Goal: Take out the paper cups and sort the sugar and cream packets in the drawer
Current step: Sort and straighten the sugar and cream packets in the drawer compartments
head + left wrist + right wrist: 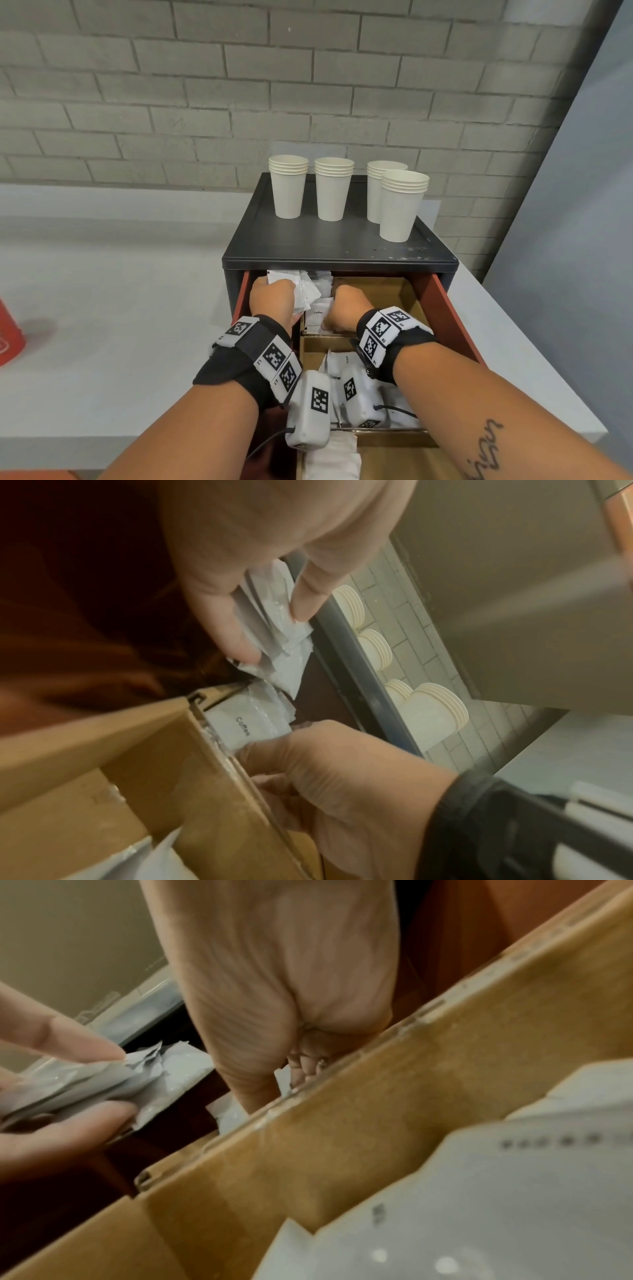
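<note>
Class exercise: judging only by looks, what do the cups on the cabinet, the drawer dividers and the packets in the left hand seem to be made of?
Cups: matte off-white paper, apparently; thin rolled rims, nested in stacks.
Drawer dividers: probably brown cardboard; dull tan faces, worn pale edges.
Packets gripped by the left hand: thin white film or coated paper; creased, with a slight sheen. Which one, the views leave open.

Soft, even light fills the head view, which stays sharp, though the brick wall (205, 85) bows at the edges. Both wrist views are dim, warm-tinted and smeared with blur; inside the drawer (85, 574) falls deep shadow.
</note>
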Action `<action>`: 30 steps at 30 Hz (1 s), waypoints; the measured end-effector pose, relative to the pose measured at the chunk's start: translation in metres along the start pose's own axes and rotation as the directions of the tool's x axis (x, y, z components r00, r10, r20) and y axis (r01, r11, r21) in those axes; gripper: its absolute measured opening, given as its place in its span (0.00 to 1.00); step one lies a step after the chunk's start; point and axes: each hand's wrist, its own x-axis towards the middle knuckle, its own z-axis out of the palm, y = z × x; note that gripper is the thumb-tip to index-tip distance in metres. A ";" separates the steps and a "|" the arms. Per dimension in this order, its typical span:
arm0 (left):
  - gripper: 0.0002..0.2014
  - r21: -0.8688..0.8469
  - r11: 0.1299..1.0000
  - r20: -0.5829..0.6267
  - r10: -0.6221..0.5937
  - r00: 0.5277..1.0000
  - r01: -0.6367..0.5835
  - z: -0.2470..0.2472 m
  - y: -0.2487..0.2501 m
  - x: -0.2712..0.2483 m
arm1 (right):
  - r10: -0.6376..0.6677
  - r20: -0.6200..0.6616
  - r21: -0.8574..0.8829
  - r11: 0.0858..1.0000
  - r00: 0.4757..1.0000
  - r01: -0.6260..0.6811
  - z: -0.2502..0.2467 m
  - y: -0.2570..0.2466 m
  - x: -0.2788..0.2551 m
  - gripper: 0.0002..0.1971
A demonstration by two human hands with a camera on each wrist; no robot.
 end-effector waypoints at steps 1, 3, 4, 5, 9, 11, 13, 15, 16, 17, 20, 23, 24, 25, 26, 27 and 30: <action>0.20 0.036 0.999 0.000 0.020 1.000 -0.020 0.000 0.000 -0.002 | 0.001 0.008 0.014 1.000 1.000 -0.001 -0.001 0.001 0.000 0.24; 0.21 0.072 0.996 0.007 0.047 0.999 -0.047 0.001 0.000 -0.003 | 0.000 0.028 0.042 0.999 1.000 -0.001 -0.002 0.003 0.001 0.24; 0.21 0.078 0.996 0.004 0.050 0.999 -0.050 0.001 0.000 -0.003 | 0.000 0.035 0.047 0.999 0.999 -0.001 -0.002 0.004 0.001 0.23; 0.21 0.076 0.996 0.001 0.050 0.999 -0.050 0.001 0.000 -0.004 | 0.002 0.035 0.044 0.999 0.999 -0.004 -0.003 0.005 0.001 0.23; 0.21 0.060 0.997 -0.001 0.043 0.999 -0.043 0.001 -0.002 -0.002 | 0.025 0.063 0.020 0.999 0.998 -0.026 -0.003 0.008 0.002 0.23; 0.21 0.053 0.998 -0.003 0.035 0.999 -0.034 0.001 -0.003 0.001 | 0.037 0.085 -0.010 0.999 0.996 -0.037 -0.001 0.007 0.001 0.25; 0.19 0.030 0.999 -0.004 0.025 1.000 -0.025 0.002 -0.004 0.004 | 0.036 0.083 -0.019 0.999 0.996 -0.034 0.001 0.005 0.002 0.30; 0.16 -0.038 0.999 -0.004 -0.003 1.000 0.003 0.002 -0.004 0.004 | 0.006 0.087 -0.031 1.000 0.996 -0.004 0.003 0.003 0.003 0.34; 0.15 -0.064 0.998 0.000 -0.011 1.000 0.011 0.003 -0.005 0.005 | -0.010 0.091 -0.052 0.999 0.996 0.015 0.003 0.001 0.004 0.35; 0.14 -0.090 0.996 0.006 -0.016 1.000 0.017 0.003 -0.005 0.005 | -0.024 0.092 -0.081 0.996 0.995 0.031 0.004 0.000 0.005 0.33; 0.14 -0.139 0.990 0.011 -0.018 1.000 0.019 0.004 -0.005 0.003 | -0.051 0.072 -0.149 0.987 0.996 0.061 0.006 -0.004 0.007 0.26; 0.17 -0.127 0.992 0.021 -0.019 1.000 0.021 0.002 -0.002 0.000 | -0.075 0.022 -0.187 0.979 0.997 0.078 0.008 -0.007 0.010 0.27; 0.18 -0.098 0.995 0.015 -0.010 1.000 0.012 0.002 -0.001 -0.002 | -0.076 0.006 -0.196 0.978 0.997 0.076 0.008 -0.007 0.011 0.28; 0.19 -0.084 0.996 0.001 -0.013 1.000 0.013 0.003 -0.001 -0.003 | -0.079 -0.007 -0.202 0.976 0.997 0.076 0.008 -0.007 0.012 0.29; 0.20 -0.068 0.998 -0.007 -0.005 1.000 0.004 0.003 -0.002 -0.002 | -0.077 -0.017 -0.196 0.978 0.997 0.072 0.007 -0.007 0.012 0.31; 0.19 -0.077 0.997 -0.009 -0.009 1.000 0.009 0.003 -0.002 -0.001 | -0.074 -0.020 -0.180 0.981 0.997 0.069 0.007 -0.006 0.013 0.33; 0.18 -0.119 0.992 0.002 -0.031 1.000 0.031 0.003 -0.001 0.000 | -0.129 0.001 -0.174 0.976 0.992 0.128 0.009 -0.006 0.011 0.32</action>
